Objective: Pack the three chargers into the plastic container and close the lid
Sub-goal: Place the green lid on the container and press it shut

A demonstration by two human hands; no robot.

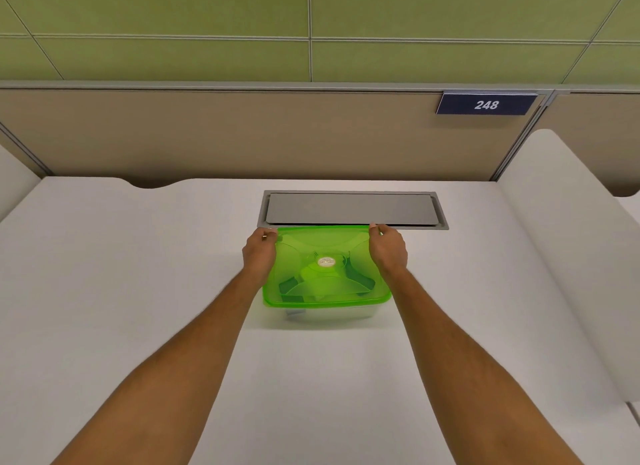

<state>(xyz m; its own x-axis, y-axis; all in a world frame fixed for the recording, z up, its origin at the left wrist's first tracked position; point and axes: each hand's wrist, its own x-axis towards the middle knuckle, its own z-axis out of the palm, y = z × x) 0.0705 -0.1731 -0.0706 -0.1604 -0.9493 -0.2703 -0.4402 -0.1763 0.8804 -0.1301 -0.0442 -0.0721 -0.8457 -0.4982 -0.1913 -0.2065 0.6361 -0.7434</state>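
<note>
A clear plastic container [329, 314] stands on the white desk [138, 291], covered by its translucent green lid [325, 274]. Through the lid I make out dark and pale shapes of chargers [292, 288] inside; their number is unclear. My left hand [259, 253] grips the lid's far left corner. My right hand [388, 249] grips the far right corner. Both sets of fingers curl over the lid's back edge, next to the desk's cable hatch. The lid lies flat on the container's rim at the near side.
A grey metal cable hatch [349, 210] is set into the desk just behind the container. A beige partition [242, 135] with a blue sign reading 248 [486, 104] rises at the back. White side dividers [571, 239] flank the desk.
</note>
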